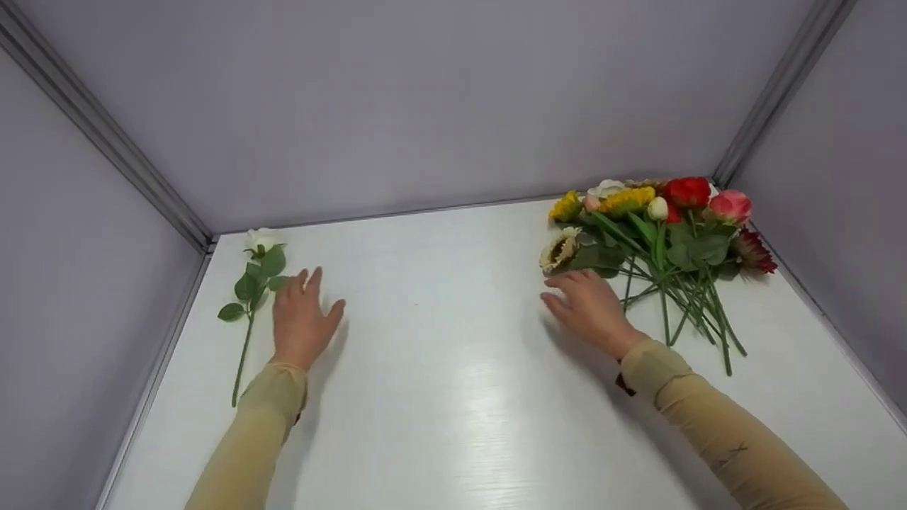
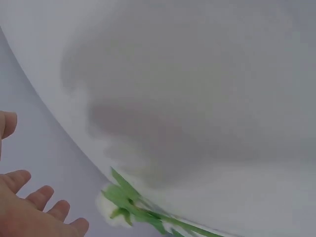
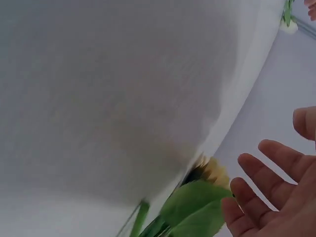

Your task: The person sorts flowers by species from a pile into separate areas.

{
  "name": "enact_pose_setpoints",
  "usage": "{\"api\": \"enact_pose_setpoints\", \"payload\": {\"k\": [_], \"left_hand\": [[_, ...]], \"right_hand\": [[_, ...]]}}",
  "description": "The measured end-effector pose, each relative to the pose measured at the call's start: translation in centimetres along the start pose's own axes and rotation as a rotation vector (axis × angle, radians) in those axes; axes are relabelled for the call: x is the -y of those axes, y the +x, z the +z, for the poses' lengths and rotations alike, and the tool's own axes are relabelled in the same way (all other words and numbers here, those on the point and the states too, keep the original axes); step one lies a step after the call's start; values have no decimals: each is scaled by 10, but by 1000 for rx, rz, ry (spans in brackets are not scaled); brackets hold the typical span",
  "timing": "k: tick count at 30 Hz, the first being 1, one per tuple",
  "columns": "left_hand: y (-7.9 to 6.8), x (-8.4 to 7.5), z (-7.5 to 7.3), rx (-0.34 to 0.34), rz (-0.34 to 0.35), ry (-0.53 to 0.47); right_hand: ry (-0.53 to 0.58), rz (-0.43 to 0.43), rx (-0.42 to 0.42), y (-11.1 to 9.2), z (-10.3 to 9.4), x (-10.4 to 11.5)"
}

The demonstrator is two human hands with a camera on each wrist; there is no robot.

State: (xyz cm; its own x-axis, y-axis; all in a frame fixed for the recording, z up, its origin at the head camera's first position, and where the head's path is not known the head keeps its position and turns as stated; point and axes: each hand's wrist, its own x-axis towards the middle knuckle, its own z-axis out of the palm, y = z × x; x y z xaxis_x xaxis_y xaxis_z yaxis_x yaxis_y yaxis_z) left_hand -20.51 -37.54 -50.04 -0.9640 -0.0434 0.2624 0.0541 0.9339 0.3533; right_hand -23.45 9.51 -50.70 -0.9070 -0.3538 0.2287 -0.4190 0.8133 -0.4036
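A white rose (image 1: 263,239) with green leaves and a long stem lies along the left side of the white table. Just right of its leaves is my left hand (image 1: 306,322), fingers spread and holding nothing; the left wrist view shows the rose (image 2: 116,205) beyond the fingertips. On the right, my right hand (image 1: 587,308) hovers over the table beside a pile of flowers, its fingers loosely extended and bare. Nearest to it is a cream sunflower (image 1: 560,249), whose head appears as a yellowish bloom (image 3: 216,173) past the fingers in the right wrist view.
The pile at the back right holds yellow sunflowers (image 1: 627,202), a red flower (image 1: 687,192), a pink flower (image 1: 731,206), a white tulip (image 1: 657,209) and a dark red bloom (image 1: 755,251), with stems crossing toward the front. Grey panels (image 1: 439,106) wall the table (image 1: 425,340) at the back and sides.
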Motion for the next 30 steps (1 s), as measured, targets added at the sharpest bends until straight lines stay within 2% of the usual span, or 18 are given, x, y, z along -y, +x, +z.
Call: {"api": "enact_pose_setpoints", "payload": {"k": [4,9,13,17,20,24,30], "left_hand": [[-2,-55,14,109,133,14],[-17,-124,28,206,365,57],[-33,-169,35,249,571,90],[-50,-208,41,253,730,106],[-59,-235,46,254,812,138],[-64,-267,55,278,892,188],[-60,-301,79,310,914,231]], "right_hand": [[138,177,-66,-8,-25,-38],[226,375,-62,-25,-66,-82],[215,458,-58,-33,-92,-111],[215,529,9,-33,-107,-132],[248,585,62,-31,-112,-139],[333,636,72,-30,-113,-140],[489,714,73,-29,-112,-140]]}}
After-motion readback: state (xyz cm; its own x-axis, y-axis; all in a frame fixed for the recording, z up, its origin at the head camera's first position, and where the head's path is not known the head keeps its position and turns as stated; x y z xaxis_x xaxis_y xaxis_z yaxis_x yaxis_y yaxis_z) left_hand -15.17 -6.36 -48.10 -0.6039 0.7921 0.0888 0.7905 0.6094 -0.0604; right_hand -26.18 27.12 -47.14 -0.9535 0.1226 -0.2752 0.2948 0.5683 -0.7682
